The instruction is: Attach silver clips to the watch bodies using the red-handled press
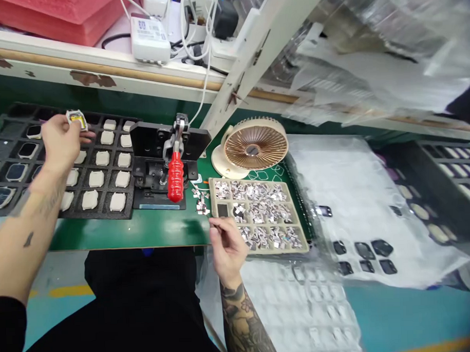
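Note:
My left hand (pixel 62 138) is raised over the black foam tray (pixel 130 210). Its fingers grip a small watch case (pixel 77 120), pale-rimmed with yellow inside. Watch cases, some pale side up and others showing dark glass, sit in the tray's compartments. Near the bench's front edge my right hand (pixel 229 243) is closed in a pinch around a thin dark tweezers-like tool (pixel 213 223), mostly hidden by the fingers. The tool's tip is by the left side of a beige compartment box (pixel 304 240) full of small silvery pieces. A few loose small parts (pixel 201 203) lie beside that box.
Between tray and box stands a black toggle clamp press with a red handle (pixel 175 178). A beige fan (pixel 253 147) is behind the box. To the right, dark watch parts (pixel 364 251) lie on plastic sheeting (pixel 335 167). A shelf with cables and a white adapter (pixel 149 38) runs above.

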A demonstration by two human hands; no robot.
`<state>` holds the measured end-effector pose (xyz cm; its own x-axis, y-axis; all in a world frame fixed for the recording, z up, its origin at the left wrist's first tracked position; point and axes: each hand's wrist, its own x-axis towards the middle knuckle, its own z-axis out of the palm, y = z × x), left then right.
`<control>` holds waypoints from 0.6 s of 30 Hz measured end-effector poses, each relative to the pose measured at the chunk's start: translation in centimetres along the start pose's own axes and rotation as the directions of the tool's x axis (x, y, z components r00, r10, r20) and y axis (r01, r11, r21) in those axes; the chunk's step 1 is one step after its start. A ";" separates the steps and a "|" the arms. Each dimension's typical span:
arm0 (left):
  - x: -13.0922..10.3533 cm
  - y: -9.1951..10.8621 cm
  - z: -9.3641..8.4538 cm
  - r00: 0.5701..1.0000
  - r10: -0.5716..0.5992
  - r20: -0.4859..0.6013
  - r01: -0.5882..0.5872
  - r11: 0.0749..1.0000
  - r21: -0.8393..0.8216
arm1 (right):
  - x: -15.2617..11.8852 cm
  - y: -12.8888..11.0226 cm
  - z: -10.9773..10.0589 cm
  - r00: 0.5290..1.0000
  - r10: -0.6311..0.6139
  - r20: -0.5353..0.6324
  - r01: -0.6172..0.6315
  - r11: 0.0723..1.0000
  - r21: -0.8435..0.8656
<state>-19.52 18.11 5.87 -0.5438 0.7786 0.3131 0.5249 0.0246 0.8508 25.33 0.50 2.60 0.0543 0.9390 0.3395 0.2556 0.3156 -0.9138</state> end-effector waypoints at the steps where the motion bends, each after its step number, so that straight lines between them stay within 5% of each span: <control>1: -3.0 0.8 -0.6 0.998 -0.041 0.041 0.048 0.985 -0.166 | 0.1 0.2 0.4 0.999 -0.001 -0.040 0.002 0.999 0.037; 4: -13.6 3.8 -1.2 0.980 -0.079 0.184 0.156 0.877 -0.455 | 0.6 0.7 2.1 0.998 0.050 -0.048 -0.037 0.970 0.239; 7: -22.9 5.8 0.5 0.877 -0.134 0.461 0.393 0.752 -0.530 | 1.0 0.5 4.2 0.994 0.103 0.017 -0.103 0.930 0.354; 9: -26.7 5.8 2.3 0.816 -0.122 0.566 0.471 0.708 -0.527 | 1.0 0.2 5.7 0.994 0.094 0.054 -0.107 0.928 0.356; 13: -28.8 4.2 4.4 0.778 -0.102 0.620 0.485 0.725 -0.489 | 0.1 0.2 7.9 0.997 0.027 0.079 -0.048 0.962 0.269; 18: -28.2 3.5 4.4 0.766 -0.070 0.639 0.460 0.755 -0.468 | -0.9 1.4 8.9 0.995 -0.041 0.092 0.023 0.981 0.191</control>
<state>0.55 -1.07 -1.81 -0.0349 0.9953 -0.0900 -0.1597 0.0833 0.9836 17.03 1.31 -0.97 -0.0452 0.9337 0.3551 0.0673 0.3575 -0.9315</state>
